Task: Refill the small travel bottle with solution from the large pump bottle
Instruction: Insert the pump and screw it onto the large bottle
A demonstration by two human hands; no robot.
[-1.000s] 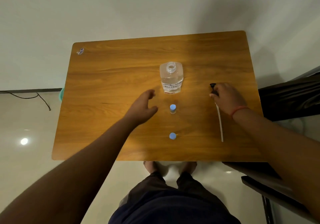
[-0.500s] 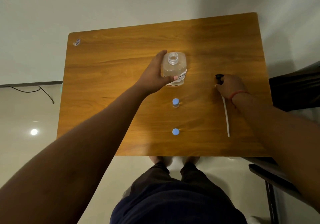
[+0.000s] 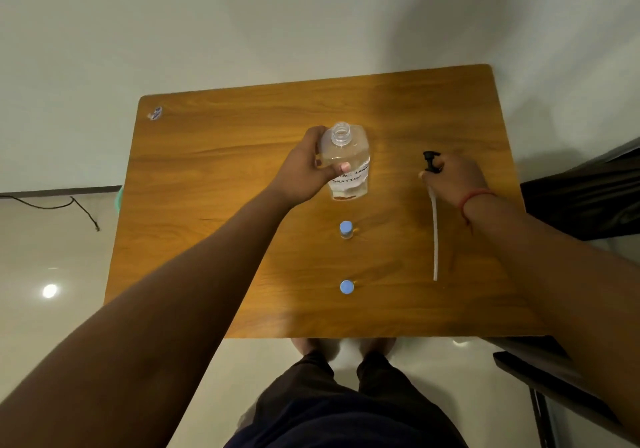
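A large clear bottle (image 3: 349, 156) with an open neck and a handwritten white label stands on the wooden table (image 3: 214, 205). My left hand (image 3: 304, 170) grips its left side, thumb across the front. My right hand (image 3: 457, 179) holds the black pump head (image 3: 431, 160), whose white dip tube (image 3: 435, 236) lies on the table pointing toward me. A small travel bottle (image 3: 346, 230) with a blue top stands in front of the large bottle. A loose blue cap (image 3: 346, 287) lies nearer to me.
A small crumpled wrapper (image 3: 155, 113) lies at the table's far left corner. A dark chair (image 3: 581, 198) stands to the right of the table. A cable (image 3: 69, 205) runs along the floor at left. The wall is just behind the table.
My left hand reached from the table's middle to the large bottle and took hold of it. My right hand stayed on the pump head.
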